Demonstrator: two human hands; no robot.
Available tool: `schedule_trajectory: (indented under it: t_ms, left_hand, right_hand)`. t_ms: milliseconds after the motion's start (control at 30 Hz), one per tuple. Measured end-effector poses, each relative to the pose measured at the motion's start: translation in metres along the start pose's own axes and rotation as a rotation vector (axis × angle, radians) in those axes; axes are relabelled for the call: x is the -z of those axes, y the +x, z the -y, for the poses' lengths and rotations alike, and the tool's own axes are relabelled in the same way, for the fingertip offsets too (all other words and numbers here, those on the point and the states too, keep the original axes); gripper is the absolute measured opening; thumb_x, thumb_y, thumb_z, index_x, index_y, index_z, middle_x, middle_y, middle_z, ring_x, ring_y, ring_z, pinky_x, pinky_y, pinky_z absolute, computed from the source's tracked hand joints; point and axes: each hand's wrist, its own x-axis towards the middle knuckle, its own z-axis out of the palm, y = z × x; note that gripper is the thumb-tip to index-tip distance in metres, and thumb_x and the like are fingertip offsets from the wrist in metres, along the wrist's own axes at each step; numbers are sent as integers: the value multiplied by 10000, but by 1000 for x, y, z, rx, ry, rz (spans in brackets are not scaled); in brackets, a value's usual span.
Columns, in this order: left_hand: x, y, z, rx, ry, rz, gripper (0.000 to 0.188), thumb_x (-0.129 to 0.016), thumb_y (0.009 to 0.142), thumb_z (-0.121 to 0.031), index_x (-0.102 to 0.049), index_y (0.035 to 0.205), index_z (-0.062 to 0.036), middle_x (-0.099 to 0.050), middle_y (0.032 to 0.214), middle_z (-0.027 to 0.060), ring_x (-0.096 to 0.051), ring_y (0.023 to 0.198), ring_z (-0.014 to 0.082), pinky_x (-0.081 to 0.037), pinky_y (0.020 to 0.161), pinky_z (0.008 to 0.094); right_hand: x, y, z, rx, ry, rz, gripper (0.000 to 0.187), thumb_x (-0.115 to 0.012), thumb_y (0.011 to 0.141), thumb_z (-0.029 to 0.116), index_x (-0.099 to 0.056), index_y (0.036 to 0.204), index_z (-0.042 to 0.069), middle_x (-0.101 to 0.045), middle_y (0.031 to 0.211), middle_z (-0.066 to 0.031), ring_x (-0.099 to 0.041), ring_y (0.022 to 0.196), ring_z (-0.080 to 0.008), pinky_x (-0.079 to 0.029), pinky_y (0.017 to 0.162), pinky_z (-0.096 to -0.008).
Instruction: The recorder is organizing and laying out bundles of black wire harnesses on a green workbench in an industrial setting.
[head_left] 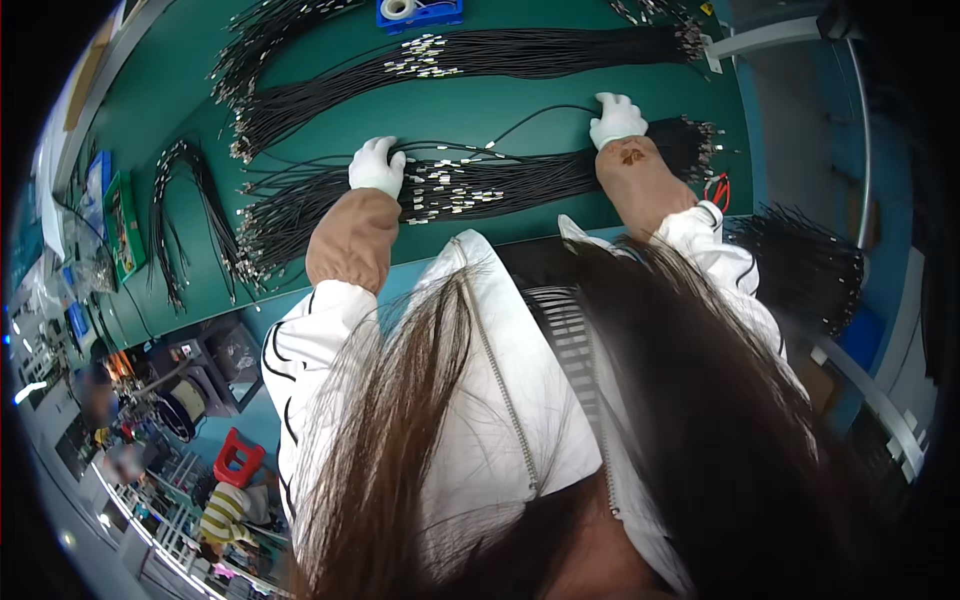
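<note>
Both my hands wear white gloves, with brown sleeve covers over the forearms. My right hand [617,120] is closed on a thin black cable, which slopes from its fingers down to the left, with a small white tag partway along. My left hand [377,166] has its fingers curled round a black cable above the left part of the near bundle; its fingertips are partly hidden. Under and between my hands lies this near bundle of black cables [540,180], with white tags clustered at its middle and metal-looking ends at both sides.
A second long cable bundle [560,52] lies farther back on the green table [480,108]. A bent bundle [205,185] and a green bin [122,225] are at the left. A blue tray [425,18] holds a white roll. More cables [800,265] hang at the right, beside a metal frame.
</note>
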Motion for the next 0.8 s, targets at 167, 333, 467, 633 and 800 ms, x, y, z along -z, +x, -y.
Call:
schedule_trajectory:
  t_ms: [167,333,467,633,800]
  left_hand:
    - [0,27,-8,116,152,356,486,-724,808,-493,-707,1070,-84,-674,1107,159,-628,1042,326,-494,926,420]
    - [18,28,-11,113,190,523,521,-688,811,-582,-720,934,-77,-716,918,145,-665,932,329,-496,869,414]
    - [23,11,-9,66,134,419,477,-654,848,-568,-696,914,-98,-721,846,118,-671,864,297,-397,875,397]
    - [38,-8,-14,-127,189,113,477,-616,883,-560,-686,859,-89,-680,743,137,-613,755,341,-409,834,395]
    - [20,1,6,-186,190,234,378,-704,861,-439,-689,938,-69,-672,748,118,-631,824,375,-466,815,444]
  right_hand:
    - [6,6,-25,150,29,213,262,-692,866,342,-662,1042,149,-711,985,-108,-661,976,-324,-495,874,-441]
    - [71,-17,8,544,478,-417,155,-667,875,287,-655,934,144,-682,844,-33,-643,817,-285,-482,701,-407]
    - [106,-25,-14,694,319,-547,115,-719,815,211,-696,926,190,-607,753,-13,-616,737,-242,-477,665,-361]
    - [135,-28,-19,599,452,-625,240,-750,787,175,-740,1025,206,-561,713,-32,-563,647,-247,-463,599,-351]
    - [142,-15,-4,494,659,-507,227,-759,798,146,-754,1023,176,-530,681,-44,-531,593,-218,-441,549,-321]
